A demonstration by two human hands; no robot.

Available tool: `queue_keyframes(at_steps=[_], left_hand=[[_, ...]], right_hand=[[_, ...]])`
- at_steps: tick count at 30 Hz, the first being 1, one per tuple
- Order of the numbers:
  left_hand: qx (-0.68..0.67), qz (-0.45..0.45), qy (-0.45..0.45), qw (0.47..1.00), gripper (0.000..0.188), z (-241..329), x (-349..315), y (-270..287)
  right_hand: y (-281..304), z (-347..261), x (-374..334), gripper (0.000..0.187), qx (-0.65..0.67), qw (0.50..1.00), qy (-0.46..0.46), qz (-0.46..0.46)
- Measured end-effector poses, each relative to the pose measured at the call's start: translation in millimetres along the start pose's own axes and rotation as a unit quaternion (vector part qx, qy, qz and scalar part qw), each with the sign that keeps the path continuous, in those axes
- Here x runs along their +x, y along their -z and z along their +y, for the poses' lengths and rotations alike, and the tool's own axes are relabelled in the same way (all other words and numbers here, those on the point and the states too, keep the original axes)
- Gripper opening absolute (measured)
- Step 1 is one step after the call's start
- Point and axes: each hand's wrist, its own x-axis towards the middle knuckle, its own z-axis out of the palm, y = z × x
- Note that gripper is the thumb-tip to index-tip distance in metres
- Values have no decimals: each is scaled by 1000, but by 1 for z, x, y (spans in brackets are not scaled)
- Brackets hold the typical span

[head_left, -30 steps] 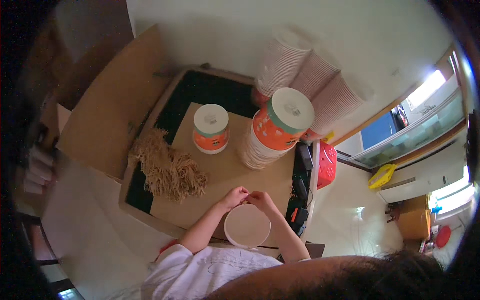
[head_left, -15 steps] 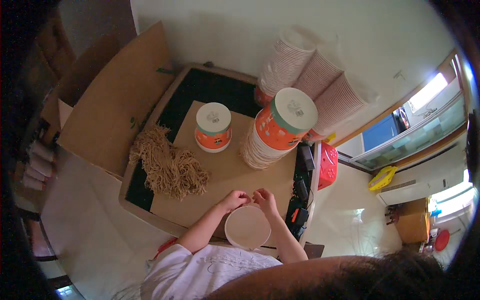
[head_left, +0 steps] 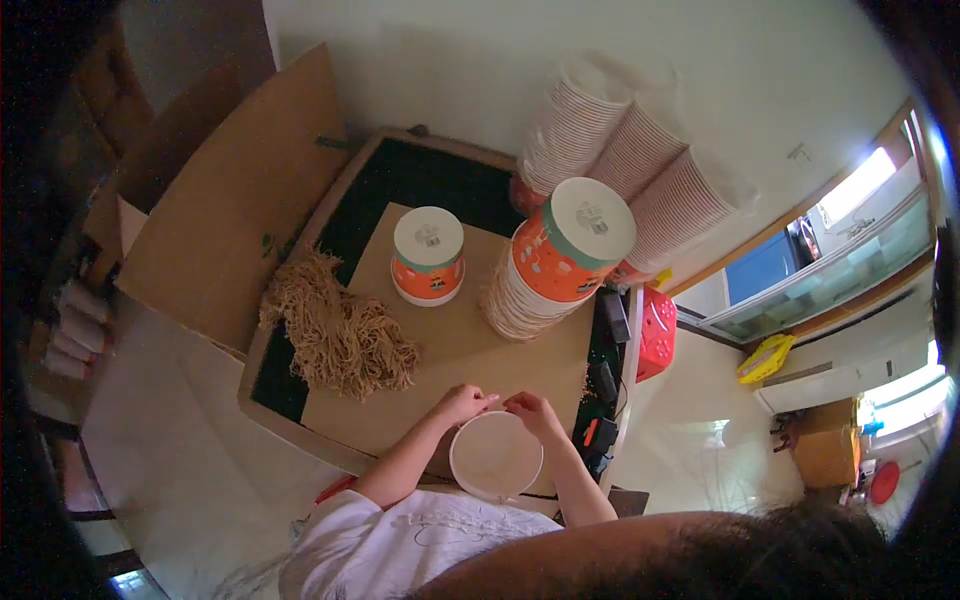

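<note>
A round white paper bucket (head_left: 496,458) stands close against my body, its pale inside facing up. Just over its far rim, my left hand (head_left: 467,403) is closed in a pinch. Beside it, my right hand (head_left: 535,413) also pinches at the rim, the fingertips of both hands nearly meeting. Whatever lies between the fingers is too small to make out. Ahead and to the left lies a heap of tan twisted cords (head_left: 340,330). Behind that, an orange and white paper bucket (head_left: 428,250) stands upside down on the cardboard sheet (head_left: 440,335).
A taller stack of upside-down orange buckets (head_left: 562,240) stands right of centre. Several bagged stacks of white buckets (head_left: 640,150) lean against the wall. A large cardboard flap (head_left: 230,200) rises at the left. Black adapters (head_left: 602,382) line the right table edge, near a red plastic stool (head_left: 655,330).
My right hand has come down slightly and nearer to the left hand at the bucket's far rim. The buckets and the cords have stayed in place.
</note>
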Motion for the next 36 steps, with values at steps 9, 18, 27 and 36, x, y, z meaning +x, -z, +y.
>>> queue_keyframes(at_steps=[9,18,27,36], left_hand=[[-65,-79,-31,994,20,-3,2,-7],[-196,-55,-23,979,14,-13,4,-9],[-179,-52,-31,982,14,-20,3,-7],[-163,-92,-182,965,14,-6,-25,38]], right_hand=[[-3,-12,-5,15,47,998,-3,-37],[-9,-39,-2,18,101,993,-55,-35],[-13,-43,6,16,50,998,14,-39],[-20,-24,11,7,-21,998,58,11]])
